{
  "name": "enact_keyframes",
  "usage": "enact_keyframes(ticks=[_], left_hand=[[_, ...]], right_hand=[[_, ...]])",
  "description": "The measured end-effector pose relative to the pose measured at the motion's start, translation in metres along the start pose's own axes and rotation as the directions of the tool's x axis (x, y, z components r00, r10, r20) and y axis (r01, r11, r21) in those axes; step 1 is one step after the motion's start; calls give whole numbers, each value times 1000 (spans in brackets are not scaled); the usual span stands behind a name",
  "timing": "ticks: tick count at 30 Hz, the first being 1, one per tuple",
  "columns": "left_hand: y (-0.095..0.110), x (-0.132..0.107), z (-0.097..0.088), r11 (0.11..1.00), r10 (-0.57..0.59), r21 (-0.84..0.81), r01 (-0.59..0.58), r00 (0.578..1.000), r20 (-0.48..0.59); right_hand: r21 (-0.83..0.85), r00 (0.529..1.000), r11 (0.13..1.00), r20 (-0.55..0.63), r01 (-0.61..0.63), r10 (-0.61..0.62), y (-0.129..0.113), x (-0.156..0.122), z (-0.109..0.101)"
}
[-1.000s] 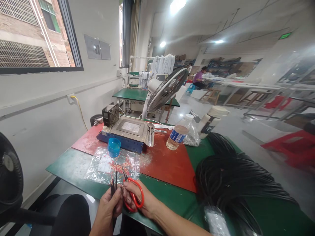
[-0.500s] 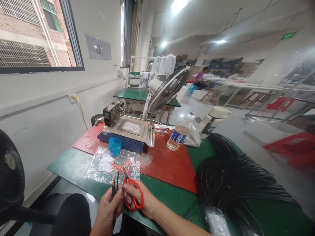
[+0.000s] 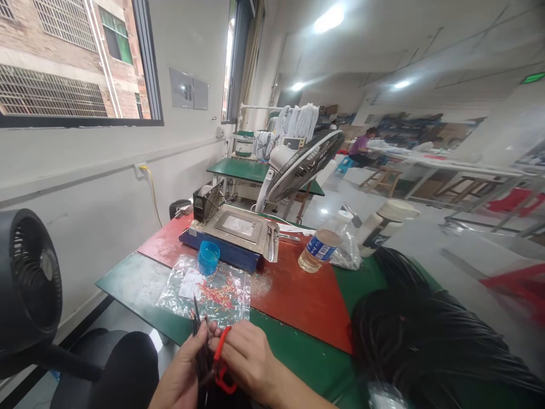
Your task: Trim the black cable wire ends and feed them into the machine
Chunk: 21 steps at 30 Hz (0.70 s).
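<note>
My left hand (image 3: 181, 375) is closed round a thin bunch of black cords (image 3: 198, 341) that stick up at the table's near edge. My right hand (image 3: 247, 360) grips red-handled scissors (image 3: 219, 363), pressed against the cords; the blades are hidden behind the fingers. Just beyond the hands lies a clear plastic bag (image 3: 204, 289) strewn with small red bits, with a blue cap (image 3: 208, 257) at its far edge.
A big heap of black cords (image 3: 434, 341) fills the right of the green table (image 3: 128, 281). On the red mat (image 3: 298, 295) stand a blue-based machine (image 3: 232, 236), a water bottle (image 3: 320, 249) and a white jar (image 3: 385, 224). A tilted fan (image 3: 304, 165) stands behind; a black fan (image 3: 28, 287) sits at left.
The view has swung left and down. My right hand has turned the scissors from pointing up to lying against the cords, and both hands have come closer together.
</note>
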<state>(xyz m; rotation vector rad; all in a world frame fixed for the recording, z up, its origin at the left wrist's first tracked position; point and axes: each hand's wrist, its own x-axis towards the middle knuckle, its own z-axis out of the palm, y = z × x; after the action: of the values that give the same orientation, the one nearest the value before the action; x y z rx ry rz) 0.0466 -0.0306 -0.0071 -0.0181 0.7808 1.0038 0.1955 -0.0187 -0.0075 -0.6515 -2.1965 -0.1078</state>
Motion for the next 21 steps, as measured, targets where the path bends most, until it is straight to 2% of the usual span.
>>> enact_keyframes(ticks=[2, 5, 9, 11, 13, 14, 16, 17, 18, 19, 21], left_hand=[[1, 1, 0, 994, -58, -92, 59, 998, 15], [2, 2, -1, 967, -124, -211, 140, 988, 91], [1, 5, -4, 930, -202, -273, 246, 963, 180], [1, 6, -6, 954, -157, -232, 191, 975, 157], [4, 7, -8, 992, 0, -126, 6, 999, 52], [9, 8, -10, 993, 109, -49, -110, 994, -8], [21, 11, -13, 942, 326, 107, -317, 943, -74], [29, 13, -15, 902, 409, 175, -393, 911, -59], [38, 16, -17, 851, 494, 219, -477, 869, -27], [47, 19, -19, 801, 561, 251, -543, 828, -1], [62, 28, -23, 726, 643, 289, -624, 765, 37]], right_hand=[[-72, 994, 993, 59, 96, -92, -2, 5, -3], [-137, 978, 973, 121, 186, -170, -4, 10, -4], [-177, 959, 948, 156, 264, -238, -7, 14, -4], [-182, 953, 943, 175, 278, -248, -6, 16, -5], [-193, 959, 947, 175, 256, -224, -2, 19, -8], [-199, 970, 955, 149, 220, -192, 2, 22, -9], [-181, 997, 981, 41, 77, -70, 12, 29, -11], [-140, 999, 989, -25, -40, 37, 18, 34, -12], [-74, 980, 980, -87, -183, 177, 25, 41, -12], [12, 933, 942, -130, -337, 335, 32, 48, -12], [178, 772, 784, -144, -595, 619, 48, 64, -10]])
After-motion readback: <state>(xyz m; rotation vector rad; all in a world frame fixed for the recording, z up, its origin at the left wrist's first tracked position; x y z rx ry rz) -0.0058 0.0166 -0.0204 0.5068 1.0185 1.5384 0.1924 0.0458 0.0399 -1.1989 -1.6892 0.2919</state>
